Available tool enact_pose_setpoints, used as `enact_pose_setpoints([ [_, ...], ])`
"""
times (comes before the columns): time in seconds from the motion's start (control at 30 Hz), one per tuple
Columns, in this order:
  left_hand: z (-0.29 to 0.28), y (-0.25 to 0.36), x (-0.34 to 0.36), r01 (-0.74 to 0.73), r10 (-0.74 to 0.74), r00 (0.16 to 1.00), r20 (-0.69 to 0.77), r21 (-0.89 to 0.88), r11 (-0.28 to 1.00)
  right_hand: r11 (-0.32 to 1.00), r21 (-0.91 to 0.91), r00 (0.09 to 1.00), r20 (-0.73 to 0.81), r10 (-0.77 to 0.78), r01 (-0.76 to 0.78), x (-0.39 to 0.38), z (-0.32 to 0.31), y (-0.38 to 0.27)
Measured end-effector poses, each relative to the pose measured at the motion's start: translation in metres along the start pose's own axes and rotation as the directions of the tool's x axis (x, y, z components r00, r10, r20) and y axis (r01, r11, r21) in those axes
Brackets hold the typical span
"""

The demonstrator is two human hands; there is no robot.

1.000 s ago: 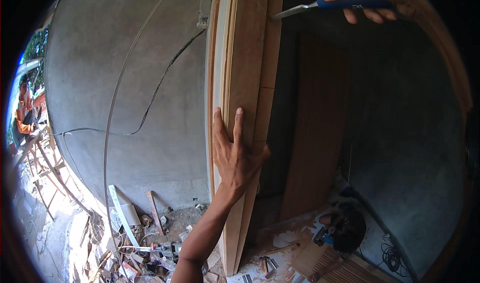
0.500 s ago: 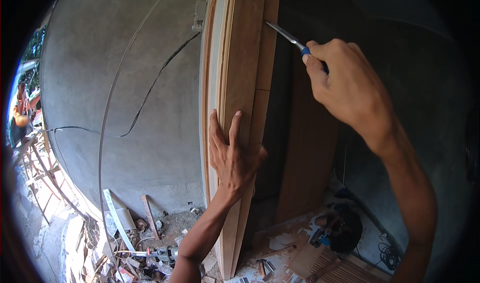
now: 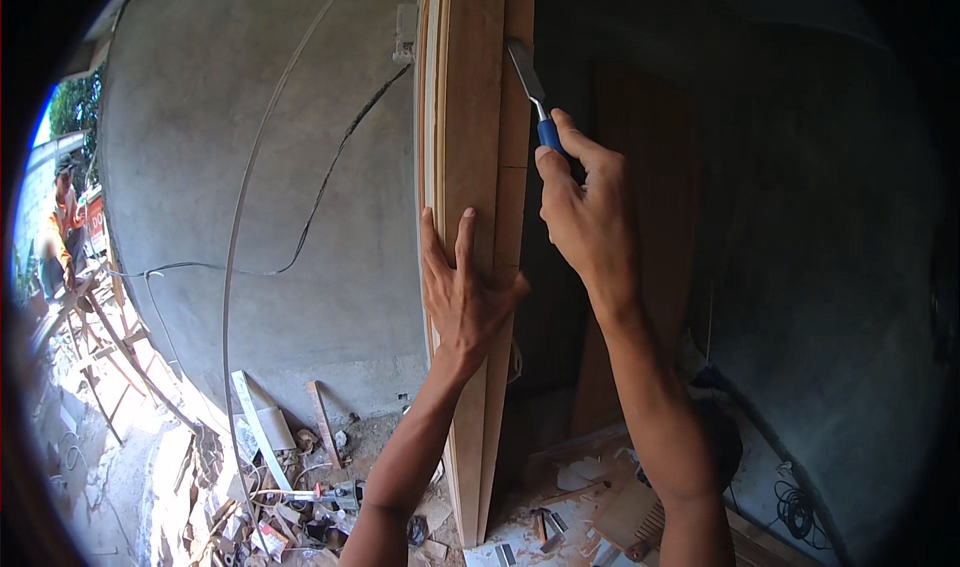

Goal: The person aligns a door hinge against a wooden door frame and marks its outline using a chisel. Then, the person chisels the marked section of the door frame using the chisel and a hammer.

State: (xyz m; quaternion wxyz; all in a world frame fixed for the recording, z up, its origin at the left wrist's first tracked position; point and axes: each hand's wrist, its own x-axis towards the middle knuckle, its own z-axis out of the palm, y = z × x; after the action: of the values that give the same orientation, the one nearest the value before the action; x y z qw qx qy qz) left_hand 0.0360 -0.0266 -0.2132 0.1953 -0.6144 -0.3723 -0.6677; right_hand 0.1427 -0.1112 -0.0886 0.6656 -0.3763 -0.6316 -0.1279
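A tall wooden door frame (image 3: 475,117) stands upright in the middle, its boards layered along the edge. My left hand (image 3: 462,302) lies with fingers stretched against the frame's face at about mid-height, holding nothing. Higher up, my right hand (image 3: 590,192) is closed round the blue handle of a putty knife (image 3: 527,72). The knife's blade points up and its flat side shows, lying at the frame's right-hand board. Whether the blade presses on the wood I cannot tell.
A grey plastered wall (image 3: 270,167) with a dangling black cable (image 3: 325,177) is on the left. Rubble and wood scraps (image 3: 300,512) cover the ground below. A person in orange (image 3: 65,222) is at far left. Tools (image 3: 545,527) lie on the floor inside.
My right hand has moved left and down with the putty knife, and the blade has turned more upright and flat to view. My left hand stays on the frame. The view has shifted slightly.
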Motion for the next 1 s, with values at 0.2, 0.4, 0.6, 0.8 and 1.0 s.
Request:
enact_pose_setpoints([
  [0.2,-0.001,0.005,0.001,0.022,-0.022,1.0,-0.01,0.019,1.0,0.982,0.174,0.997,-0.002,0.073,-0.072,-0.002,0.005,-0.008],
  [0.4,-0.001,0.007,0.002,0.066,-0.066,0.998,0.012,-0.005,0.998,0.99,0.082,0.993,0.05,0.107,-0.111,0.006,-0.006,-0.024],
  [0.6,0.001,0.008,0.001,0.042,-0.043,0.999,-0.031,-0.039,0.998,0.99,-0.035,0.982,-0.132,-0.138,0.135,0.003,0.012,-0.01],
  [0.8,-0.005,0.013,0.002,0.074,-0.074,0.997,-0.01,-0.052,0.996,0.994,0.014,0.977,-0.185,-0.105,0.109,0.001,0.025,-0.012],
  [1.0,-0.001,0.009,0.004,0.069,-0.072,0.997,-0.04,-0.065,0.995,0.994,0.052,0.967,-0.241,-0.079,0.094,0.001,0.042,-0.001],
])
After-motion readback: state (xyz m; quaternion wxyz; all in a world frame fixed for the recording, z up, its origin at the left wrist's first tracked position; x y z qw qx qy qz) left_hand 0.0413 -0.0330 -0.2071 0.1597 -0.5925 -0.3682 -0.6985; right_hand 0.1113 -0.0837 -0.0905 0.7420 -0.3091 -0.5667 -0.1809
